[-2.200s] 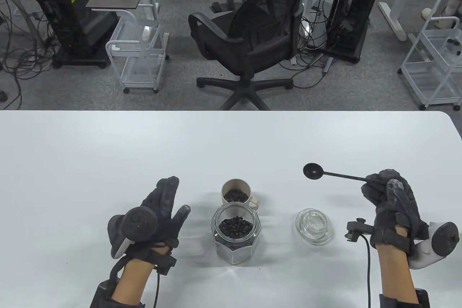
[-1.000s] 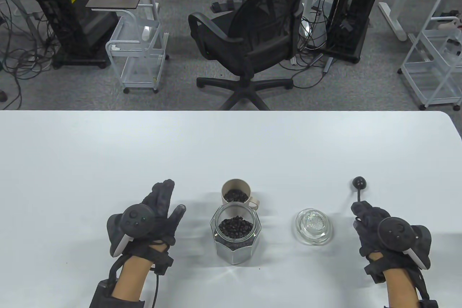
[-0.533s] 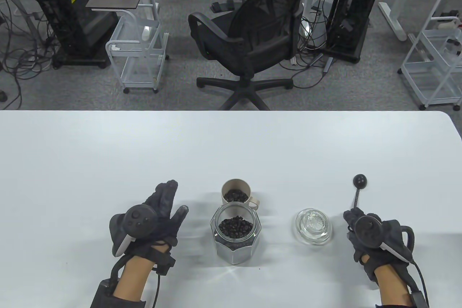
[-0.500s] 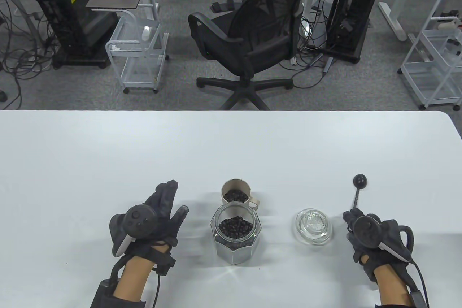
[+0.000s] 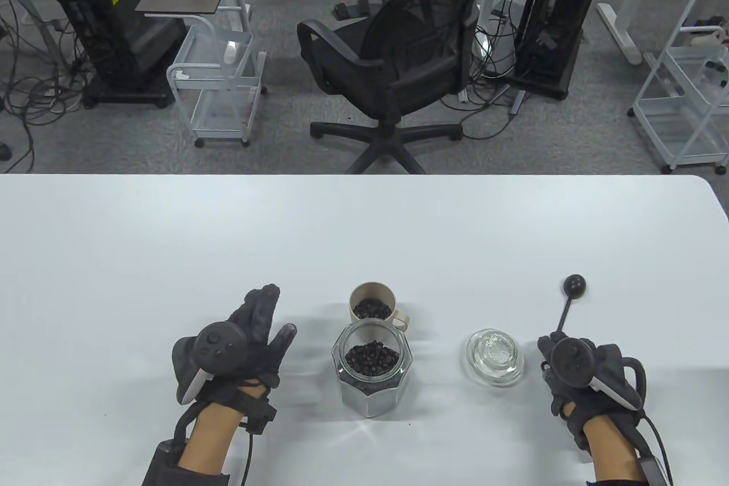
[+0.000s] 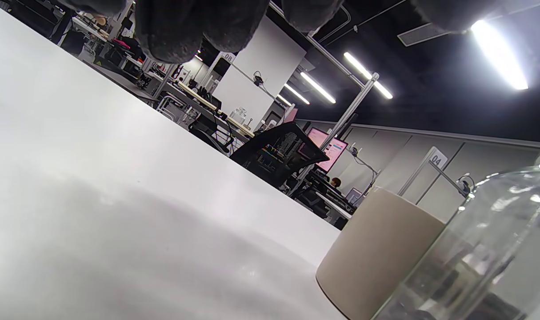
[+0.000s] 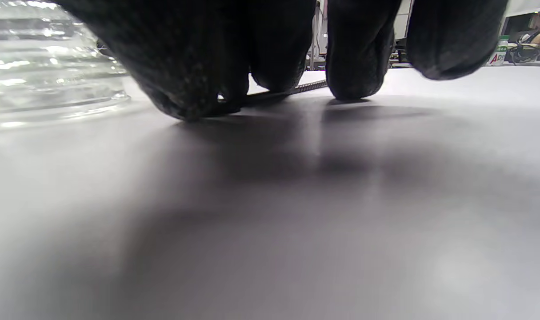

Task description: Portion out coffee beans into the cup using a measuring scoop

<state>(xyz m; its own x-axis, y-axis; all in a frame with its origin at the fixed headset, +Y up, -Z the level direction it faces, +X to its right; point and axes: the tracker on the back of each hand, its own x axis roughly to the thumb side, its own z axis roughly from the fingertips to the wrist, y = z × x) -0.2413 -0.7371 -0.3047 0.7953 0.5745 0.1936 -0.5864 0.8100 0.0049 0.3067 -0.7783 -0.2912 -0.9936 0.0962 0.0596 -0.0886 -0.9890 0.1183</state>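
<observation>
A beige cup [image 5: 351,299] with coffee beans in it stands at mid-table, just behind an open glass jar [image 5: 373,389] of beans. My left hand [image 5: 263,322] lies flat and open to the left of the jar, touching nothing. The black measuring scoop [image 5: 569,303] lies on the table at the right, its bowl pointing away. My right hand [image 5: 555,346] is palm down and pinches the near end of its handle. In the right wrist view the fingertips [image 7: 358,49] rest on the table over the thin handle [image 7: 296,88]. The left wrist view shows the cup [image 6: 376,249] and jar [image 6: 487,249] close by.
The jar's glass lid [image 5: 494,358] lies on the table between the jar and my right hand, and shows as the lid [image 7: 43,66] in the right wrist view. An office chair [image 5: 398,64] stands beyond the table's far edge.
My right hand turned palm down and lowered the scoop from above the table onto it at the right. Then the hand drew back a little. The left hand barely moved.
</observation>
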